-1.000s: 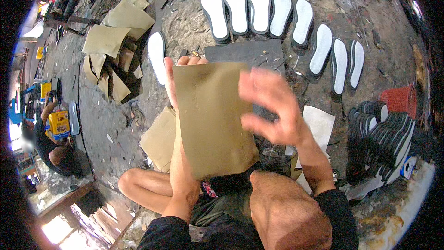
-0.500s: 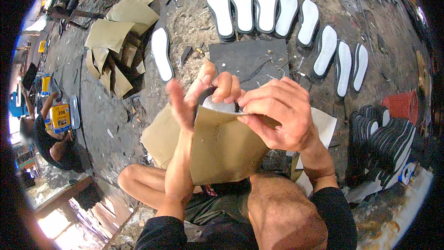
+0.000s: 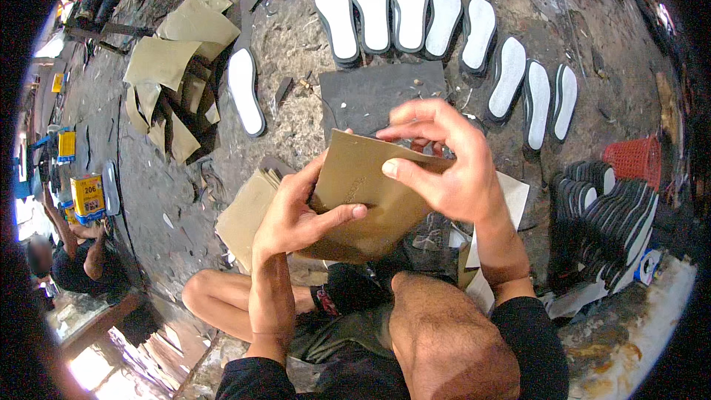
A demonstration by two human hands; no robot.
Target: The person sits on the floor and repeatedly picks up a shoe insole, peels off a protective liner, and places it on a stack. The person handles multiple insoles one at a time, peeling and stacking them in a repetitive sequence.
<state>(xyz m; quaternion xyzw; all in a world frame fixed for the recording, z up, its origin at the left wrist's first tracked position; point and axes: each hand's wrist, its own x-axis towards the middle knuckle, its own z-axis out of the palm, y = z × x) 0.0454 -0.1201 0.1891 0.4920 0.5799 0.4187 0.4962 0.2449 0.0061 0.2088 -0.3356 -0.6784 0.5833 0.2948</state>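
One thin tan sheet [image 3: 370, 189], held

One white-topped, black-edged sole [image 3: 245, 90] lies left. Your half-closed left hand [image 3: 294, 211] holds the sheet above your lap [image 3: 344, 337]. Eight matching soles [image 3: 409, 13] arc beyond. Your loosely curled right hand [image 3: 455, 170] thumbs the sheet; its finger grip is hidden.

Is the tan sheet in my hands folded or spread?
Spread: the tan sheet shows a broad face without visible fold, your left hand at its side, right hand at its top edge.
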